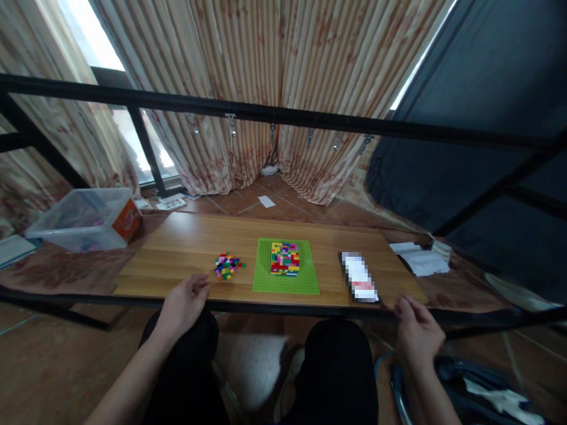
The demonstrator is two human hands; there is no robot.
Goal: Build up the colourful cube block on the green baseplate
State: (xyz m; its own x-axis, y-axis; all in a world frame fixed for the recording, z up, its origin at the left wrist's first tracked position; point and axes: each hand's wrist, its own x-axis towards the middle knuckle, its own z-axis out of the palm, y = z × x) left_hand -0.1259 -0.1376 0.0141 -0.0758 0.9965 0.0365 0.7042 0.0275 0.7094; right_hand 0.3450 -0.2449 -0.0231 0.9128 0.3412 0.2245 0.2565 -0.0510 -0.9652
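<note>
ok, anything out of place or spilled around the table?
Mildly: a white sheet lies on the floor beyond the table, perhaps dropped. A couple of loose bricks stray from their heap toward the green baseplate.

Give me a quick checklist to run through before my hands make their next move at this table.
1. Green board lying flat on the table: ok.
2. Brick block standing on the board: ok.
3. Loose bricks off the board: ok, heaped to its left.
4. Phone well back from the table's front edge: not ok, its near end lies close to it.
5. Left hand empty: cannot tell, fingers curled.
6. Right hand empty: cannot tell, fingers bunched.
</note>
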